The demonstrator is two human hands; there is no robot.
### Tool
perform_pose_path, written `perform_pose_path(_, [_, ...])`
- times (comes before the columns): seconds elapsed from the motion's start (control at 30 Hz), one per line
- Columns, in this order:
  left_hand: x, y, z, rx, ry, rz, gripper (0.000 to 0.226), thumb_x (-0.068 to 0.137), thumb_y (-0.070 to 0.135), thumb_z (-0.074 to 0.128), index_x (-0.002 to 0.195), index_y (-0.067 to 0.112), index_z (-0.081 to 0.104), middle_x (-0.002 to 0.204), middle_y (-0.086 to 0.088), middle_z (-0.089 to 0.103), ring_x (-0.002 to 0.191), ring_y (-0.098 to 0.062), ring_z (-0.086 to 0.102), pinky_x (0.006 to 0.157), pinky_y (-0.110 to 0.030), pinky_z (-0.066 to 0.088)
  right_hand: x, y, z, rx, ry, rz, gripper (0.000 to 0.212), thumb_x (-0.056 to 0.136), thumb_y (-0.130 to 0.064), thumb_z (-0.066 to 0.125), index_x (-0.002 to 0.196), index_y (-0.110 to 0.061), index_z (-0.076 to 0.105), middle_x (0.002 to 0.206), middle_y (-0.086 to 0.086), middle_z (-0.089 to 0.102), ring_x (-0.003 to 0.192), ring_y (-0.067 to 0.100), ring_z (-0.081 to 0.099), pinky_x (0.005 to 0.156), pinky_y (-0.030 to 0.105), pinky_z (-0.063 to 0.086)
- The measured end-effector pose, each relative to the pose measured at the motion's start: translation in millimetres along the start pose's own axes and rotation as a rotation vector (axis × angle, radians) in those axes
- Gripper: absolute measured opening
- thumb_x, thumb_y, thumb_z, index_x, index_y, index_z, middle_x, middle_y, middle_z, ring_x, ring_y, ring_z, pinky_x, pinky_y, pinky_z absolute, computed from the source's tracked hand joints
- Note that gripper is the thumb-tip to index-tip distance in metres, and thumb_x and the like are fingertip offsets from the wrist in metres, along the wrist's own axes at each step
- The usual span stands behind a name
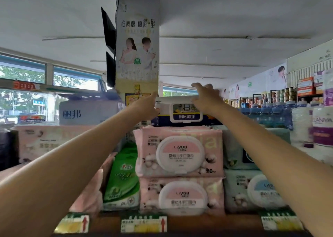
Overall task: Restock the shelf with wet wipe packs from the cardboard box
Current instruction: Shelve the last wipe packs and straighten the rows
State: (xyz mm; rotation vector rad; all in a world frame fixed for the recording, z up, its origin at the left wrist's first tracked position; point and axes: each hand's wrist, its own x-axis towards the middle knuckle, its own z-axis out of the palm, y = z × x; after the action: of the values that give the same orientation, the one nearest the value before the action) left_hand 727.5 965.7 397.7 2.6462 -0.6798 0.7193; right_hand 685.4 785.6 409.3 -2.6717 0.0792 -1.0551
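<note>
Here, top pack [182, 110]: a white and dark blue wet wipe pack with a white rectangular flip lid on its front face, lying flat on the pink stack.
Landmark: the pink stack [180, 170], two pink packs with round white lids, one on the other, standing on the shelf [212, 224].
Step in hand: judged to be seating the top pack square on the pink stack; both hands are on it.
Left hand [146, 106]: at the pack's left end, above the stack's left edge; thumb and fingers curled round that end, gripping it.
Right hand [205, 94]: on the pack's upper edge, above the stack's right half; fingers spread over the top, thumb side at the front, holding the pack.
How to do it well: keep both ends level, push the pack back until its front face lines up with the pink fronts below, then let go one hand at a time so that it does not slide forward.
Risk: soft packs beneath may sag, so a pack set off-centre could tip.
Green pack [120, 179]: just left of the stack, leaning.
Pale green packs [252, 188]: just right of the stack.
Price tags [144, 225]: on the shelf's front edge, below the stack.
Pillar [137, 44]: behind and above the stack, bearing a poster.
Cardboard box: not in view.
</note>
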Motion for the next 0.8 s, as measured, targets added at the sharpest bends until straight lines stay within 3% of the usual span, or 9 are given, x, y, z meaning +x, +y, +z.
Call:
perform_pose_path(0.1, [-39.5, -14.5, -4.8, 0.097, 0.177, 0.035, 0.063, 0.09, 0.014, 0.048, 0.145, 0.019, 0.02, 0.137, -0.016, 0.045, 0.124, -0.035, 0.046, 0.105, -0.049, 0.037, -52.7, -45.0, 1.4, -0.014, 0.083, -0.188, 0.049, 0.096, -0.02, 0.042, 0.143, -0.022, 0.03, 0.148, 0.014, 0.023, 0.135, 0.035, 0.022, 0.109, 0.048, 0.027])
perform_pose_path(0.17, [-78.8, -28.1, -1.1, 0.184, 0.281, 0.058, 0.059, 0.088, 0.014, 0.049, 0.143, 0.018, 0.026, 0.14, -0.013, 0.043, 0.127, -0.034, 0.043, 0.108, -0.047, 0.031, -102.0, -70.2, 15.1, -0.082, 0.19, -0.388, 0.045, 0.094, -0.015, 0.046, 0.139, -0.014, 0.04, 0.147, 0.016, 0.028, 0.135, 0.034, 0.026, 0.11, 0.047, 0.026])
perform_pose_path(0.27, [-137.1, -49.8, 15.5, 0.385, 0.276, 0.137, 0.056, 0.09, 0.02, 0.047, 0.142, 0.017, 0.028, 0.145, -0.007, 0.038, 0.132, -0.028, 0.038, 0.113, -0.044, 0.022, -164.4, -95.0, 54.5, -0.14, 0.226, -0.61, 0.041, 0.084, -0.003, 0.061, 0.124, -0.001, 0.054, 0.137, 0.022, 0.043, 0.128, 0.037, 0.042, 0.103, 0.047, 0.041])
perform_pose_path(0.33, [-165.3, -62.2, 27.2, 0.537, 0.17, 0.16, 0.051, 0.091, 0.022, 0.044, 0.14, 0.014, 0.032, 0.146, -0.008, 0.036, 0.138, -0.027, 0.03, 0.116, -0.045, 0.014, -187.8, -110.5, 75.0, -0.189, 0.056, -0.604, 0.047, 0.083, 0.005, 0.057, 0.129, 0.001, 0.047, 0.142, 0.02, 0.037, 0.127, 0.037, 0.043, 0.099, 0.045, 0.046])
perform_pose_path(0.43, [-188.3, -76.3, 34.5, 0.688, 0.025, 0.139, 0.046, 0.095, 0.02, 0.035, 0.14, 0.012, 0.034, 0.152, -0.009, 0.027, 0.146, -0.026, 0.009, 0.117, -0.045, -0.003, -192.8, -125.0, 95.6, -0.334, -0.241, -0.53, 0.052, 0.088, 0.007, 0.042, 0.139, 0.005, 0.032, 0.147, 0.021, 0.024, 0.135, 0.036, 0.026, 0.108, 0.04, 0.031])
perform_pose_path(0.53, [-194.4, -86.6, 30.3, 0.741, -0.06, 0.186, 0.046, 0.098, 0.023, 0.031, 0.143, 0.018, 0.031, 0.157, -0.003, 0.018, 0.147, -0.024, 0.001, 0.116, -0.048, -0.01, -176.4, -130.8, 115.5, -0.489, -0.394, -0.508, 0.051, 0.09, 0.004, 0.043, 0.14, 0.003, 0.032, 0.145, 0.024, 0.025, 0.133, 0.038, 0.028, 0.107, 0.041, 0.032])
perform_pose_path(0.8, [-179.8, -100.7, 33.4, 0.759, -0.139, 0.197, 0.041, 0.096, 0.026, 0.039, 0.138, 0.025, 0.041, 0.157, -0.002, 0.015, 0.144, -0.023, 0.014, 0.116, -0.052, -0.002, -140.9, -141.6, 153.4, -0.545, -0.517, -0.394, 0.054, 0.094, -0.006, 0.04, 0.145, -0.006, 0.021, 0.149, 0.029, 0.015, 0.134, 0.043, 0.025, 0.106, 0.046, 0.032])
